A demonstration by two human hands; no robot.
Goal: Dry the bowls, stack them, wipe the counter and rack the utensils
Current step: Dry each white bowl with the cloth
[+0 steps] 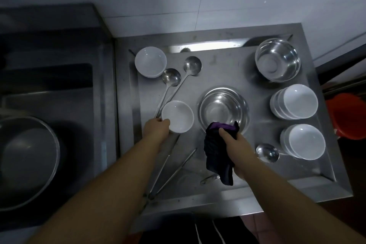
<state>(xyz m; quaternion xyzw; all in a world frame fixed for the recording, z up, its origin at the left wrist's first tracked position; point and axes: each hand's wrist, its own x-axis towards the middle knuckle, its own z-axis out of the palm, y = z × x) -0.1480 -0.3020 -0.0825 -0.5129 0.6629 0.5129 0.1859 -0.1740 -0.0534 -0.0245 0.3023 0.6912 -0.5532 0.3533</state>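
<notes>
At the bottom of the frame two bare forearms reach up over the steel counter (221, 194). The right hand (236, 145), just right of centre, is closed around a dark purple cloth (216, 156); the thumb presses the bunched fabric on top while the rest hangs down below the fist. The cloth's upper edge lies against the near rim of a stack of steel bowls (222, 108) in the middle of the counter. The left hand (156, 128), left of centre, pinches the near rim of a single white bowl (177, 116), thumb on the rim and fingers underneath; whether the bowl is lifted or resting cannot be told.

Under the left forearm run the long handles of two ladles (174, 166), crossing toward the lower left; their cups (181, 71) lie higher up, above the held bowl. A third ladle (267, 153) rests at lower right, its cup just beside a stack of white bowls (304, 141). Above that sits a second white stack (295, 101), tilted slightly to the right.

Farther up, at upper right, stands a deep steel bowl (278, 59). At upper left of the counter sits another lone white bowl (150, 61). On the far left, in shadow, is a sink (47, 85) with a large metal basin (27, 162) below it. A red bucket (348, 117) shows at the right edge.
</notes>
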